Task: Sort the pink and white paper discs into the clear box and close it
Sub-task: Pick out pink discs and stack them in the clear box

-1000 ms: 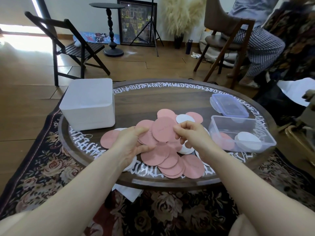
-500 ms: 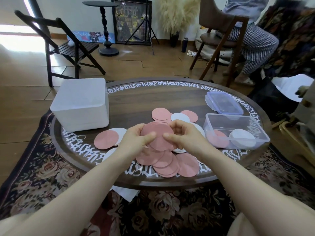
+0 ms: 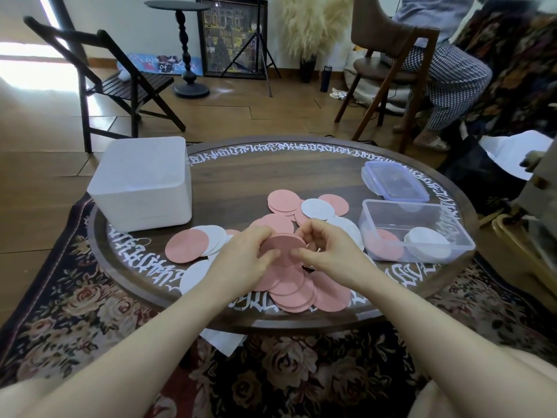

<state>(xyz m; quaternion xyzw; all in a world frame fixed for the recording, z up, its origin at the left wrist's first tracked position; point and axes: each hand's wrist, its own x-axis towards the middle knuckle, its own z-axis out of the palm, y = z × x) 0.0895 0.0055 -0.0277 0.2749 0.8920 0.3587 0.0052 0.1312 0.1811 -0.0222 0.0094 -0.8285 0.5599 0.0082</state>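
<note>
The round table (image 3: 241, 182) is dark, smooth wood with a slight sheen. The pink discs (image 3: 289, 292) and white discs (image 3: 317, 208) look like matt paper. At right, the clear box (image 3: 391, 218) and its lid (image 3: 394, 184) are glossy transparent plastic. The white cube (image 3: 141, 185) at left looks matt and faintly grainy. The rug (image 3: 75, 312) below is woven cloth.

You get bright daylight from ten o'clock, where the window glare (image 3: 33, 67) blows out to white and spills a shiny streak across the wooden floor (image 3: 99, 104). The round table (image 3: 271, 176) is evenly lit, with soft shadows. Your wide lens bends the frame edges, stretching both forearms at six o'clock. The far corner at two o'clock is smeared and soft.
</note>
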